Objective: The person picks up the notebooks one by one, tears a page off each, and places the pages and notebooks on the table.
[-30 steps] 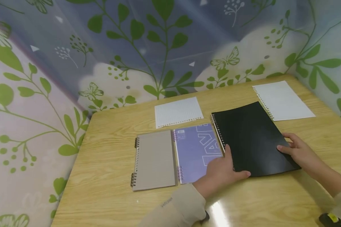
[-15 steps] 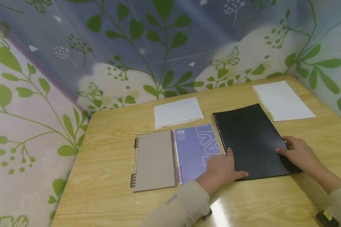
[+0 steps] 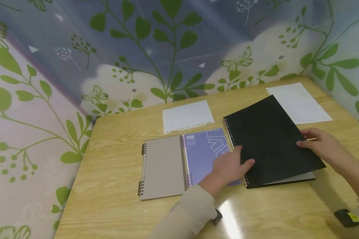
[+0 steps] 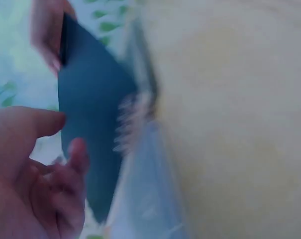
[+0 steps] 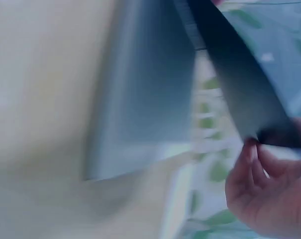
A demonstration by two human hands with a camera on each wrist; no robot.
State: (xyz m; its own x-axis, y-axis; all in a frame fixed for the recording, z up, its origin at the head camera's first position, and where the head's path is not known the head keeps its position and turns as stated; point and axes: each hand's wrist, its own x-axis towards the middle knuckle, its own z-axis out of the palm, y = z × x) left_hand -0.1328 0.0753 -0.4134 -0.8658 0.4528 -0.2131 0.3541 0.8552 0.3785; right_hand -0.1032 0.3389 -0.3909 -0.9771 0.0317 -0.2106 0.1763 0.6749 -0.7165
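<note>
A black spiral notebook [image 3: 266, 139] lies at the right of the table in the head view, its cover raised along the right side. White pages [image 3: 296, 178] show under the lifted corner. My right hand [image 3: 329, 147] pinches the cover's right edge between thumb and fingers; the right wrist view shows the raised black cover [image 5: 245, 84] in that grip. Beside the spiral spine, my left hand [image 3: 227, 166] hovers with thumb and forefinger spread. In the left wrist view its thumb [image 4: 46, 122] and fingers hold nothing.
Left of the black notebook lie a purple spiral notebook [image 3: 198, 156] and a grey one [image 3: 164, 166]. Behind them are a lined loose sheet [image 3: 186, 116] and a white sheet [image 3: 302, 103], partly covered by the raised cover. Patterned fabric [image 3: 167, 46] backs the table.
The right hand has raised the notebook's cover from its right edge, uncovering pages at the lower right. The left hand has shifted slightly up and left, toward the spine.
</note>
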